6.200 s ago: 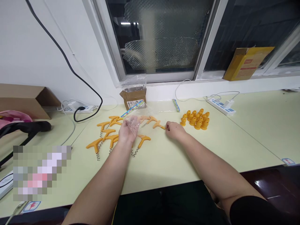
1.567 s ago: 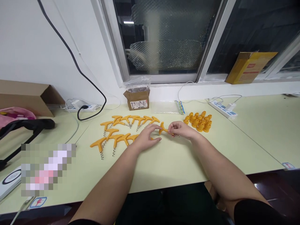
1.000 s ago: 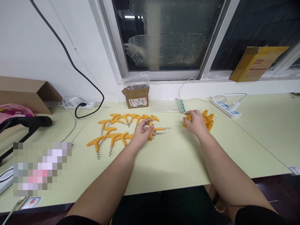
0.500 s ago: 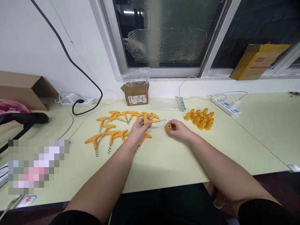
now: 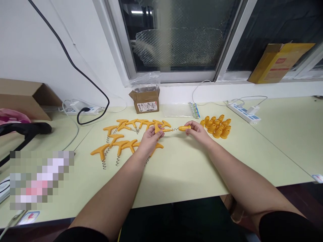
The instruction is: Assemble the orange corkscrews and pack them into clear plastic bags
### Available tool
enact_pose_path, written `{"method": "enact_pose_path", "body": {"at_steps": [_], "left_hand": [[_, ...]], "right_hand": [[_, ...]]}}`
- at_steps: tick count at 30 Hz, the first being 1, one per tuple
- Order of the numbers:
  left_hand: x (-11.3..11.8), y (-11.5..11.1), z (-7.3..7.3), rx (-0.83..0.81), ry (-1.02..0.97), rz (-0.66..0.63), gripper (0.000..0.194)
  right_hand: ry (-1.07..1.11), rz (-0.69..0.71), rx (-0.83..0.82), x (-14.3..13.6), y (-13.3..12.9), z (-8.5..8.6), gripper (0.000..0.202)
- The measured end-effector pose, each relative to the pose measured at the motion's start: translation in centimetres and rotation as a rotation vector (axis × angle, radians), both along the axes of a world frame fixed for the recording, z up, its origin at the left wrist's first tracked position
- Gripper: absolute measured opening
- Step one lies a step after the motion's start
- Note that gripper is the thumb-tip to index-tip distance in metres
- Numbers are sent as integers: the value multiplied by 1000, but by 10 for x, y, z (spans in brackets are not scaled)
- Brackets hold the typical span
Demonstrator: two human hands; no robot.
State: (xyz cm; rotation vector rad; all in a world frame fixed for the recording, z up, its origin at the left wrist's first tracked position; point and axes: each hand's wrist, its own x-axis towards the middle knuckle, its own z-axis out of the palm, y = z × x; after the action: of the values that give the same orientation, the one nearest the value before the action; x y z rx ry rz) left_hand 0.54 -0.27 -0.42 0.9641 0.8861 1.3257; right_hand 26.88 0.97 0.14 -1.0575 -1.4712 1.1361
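My left hand (image 5: 150, 137) is closed around the yellow T-shaped handle of a corkscrew (image 5: 167, 130), whose metal spiral points right. In my right hand (image 5: 198, 130) a yellow plastic sleeve (image 5: 184, 128) is pinched by its flanged end. The sleeve's narrow end faces the spiral's tip, in line with it and very close; whether they touch I cannot tell. Several more corkscrews (image 5: 118, 144) lie in two rough rows around and left of my left hand. To the right of my right hand, several yellow sleeves (image 5: 217, 127) stand grouped on the table.
A small open cardboard box (image 5: 145, 101) and a clear plastic bag (image 5: 176, 110) sit at the back of the table (image 5: 181, 181). Power strips (image 5: 243, 112) with cables lie along the wall. A black cable (image 5: 65, 50) hangs at the left, near a larger carton (image 5: 22, 97).
My right hand has lifted and turned the sleeve, so it now lies level, its narrow end against or near the spiral's tip. My left hand with the corkscrew has barely moved.
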Motion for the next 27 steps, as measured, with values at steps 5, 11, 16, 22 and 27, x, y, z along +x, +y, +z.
{"method": "enact_pose_path", "body": {"at_steps": [5, 11, 16, 22, 27], "left_hand": [[3, -5, 1, 30, 67, -94, 43], [5, -12, 5, 58, 139, -213, 39], [5, -17, 7, 43, 245, -227, 41], [8, -16, 9, -85, 153, -178, 53], [8, -16, 13, -213, 93, -200, 54]], "right_hand": [[-16, 107, -41, -11, -8, 5, 36], [65, 136, -170, -20, -14, 6, 44], [138, 210, -277, -24, -16, 4, 46], [70, 259, -122, -26, -21, 6, 38], [-99, 244, 113, -24, -26, 7, 22]]}}
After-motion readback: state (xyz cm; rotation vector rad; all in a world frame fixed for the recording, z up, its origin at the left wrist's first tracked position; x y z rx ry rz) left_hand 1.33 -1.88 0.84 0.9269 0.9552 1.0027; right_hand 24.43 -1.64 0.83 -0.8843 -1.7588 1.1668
